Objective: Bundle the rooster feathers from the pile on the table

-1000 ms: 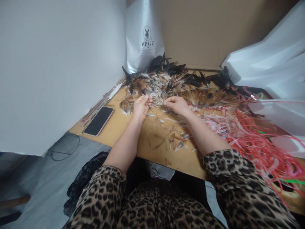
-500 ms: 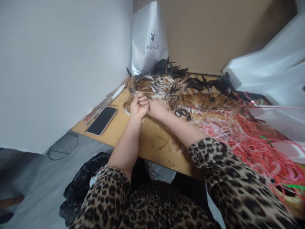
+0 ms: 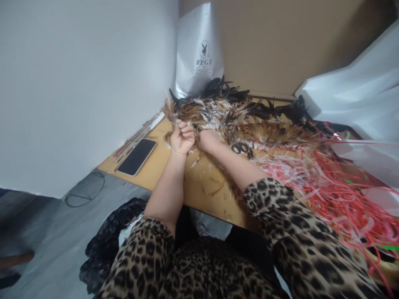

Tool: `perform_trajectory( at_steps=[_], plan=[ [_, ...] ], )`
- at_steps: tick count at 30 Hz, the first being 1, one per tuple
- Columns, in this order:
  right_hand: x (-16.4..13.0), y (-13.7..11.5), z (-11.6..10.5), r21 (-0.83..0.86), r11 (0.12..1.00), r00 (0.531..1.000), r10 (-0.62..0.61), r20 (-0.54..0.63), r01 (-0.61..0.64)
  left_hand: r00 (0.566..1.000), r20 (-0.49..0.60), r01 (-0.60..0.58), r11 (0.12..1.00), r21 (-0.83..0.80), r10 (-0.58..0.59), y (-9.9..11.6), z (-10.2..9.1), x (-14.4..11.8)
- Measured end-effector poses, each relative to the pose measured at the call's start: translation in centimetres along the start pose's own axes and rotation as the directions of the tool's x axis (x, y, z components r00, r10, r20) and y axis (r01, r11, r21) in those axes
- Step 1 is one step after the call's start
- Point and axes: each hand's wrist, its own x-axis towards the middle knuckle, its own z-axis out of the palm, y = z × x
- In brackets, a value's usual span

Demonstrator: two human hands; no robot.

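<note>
You wear a leopard-print garment: sleeves [image 3: 299, 216] pushed up to mid-forearm, same print over your lap; hands bare.

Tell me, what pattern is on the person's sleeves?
Leopard print, tan with dark spots, on both sleeves; the head view shows it plainly.

There is one view, from a camera on the person's head. It looks forward and down along both forearms to the bench [image 3: 174, 174], which runs slantwise from lower right to upper left. The lap fills the bottom edge, very near the lens. The hands work at mid-distance, close to the frame's centre. Beyond them the view reaches the wall [image 3: 77, 83] on the left and a bag [image 3: 199, 50] at the bench's far end. The floor [image 3: 62, 232] shows at lower left
</note>
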Motion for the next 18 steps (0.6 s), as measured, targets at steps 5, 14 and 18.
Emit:
perform_trajectory(
  at_steps=[5,14,18],
  plan=[
    [-1.8,4.2,-2.0,0.089,0.994,0.997,-0.072,0.017,0.071,0.998,-0.002,0.070,0.998,0.004,-0.070,-0.3,0.4,0.0],
    [-6.3,8.9,-3.6,0.756,0.641,0.987,0.019,0.161,-0.136,0.937,0.089,0.334,0.941,0.056,-0.338,-2.7,2.5,-1.5],
    [-7.5,9.9,-3.8,0.910,0.401,0.994,0.065,0.086,-0.105,0.914,0.134,0.380,0.924,0.051,-0.383,-3.2,2.9,-1.9]
  ],
)
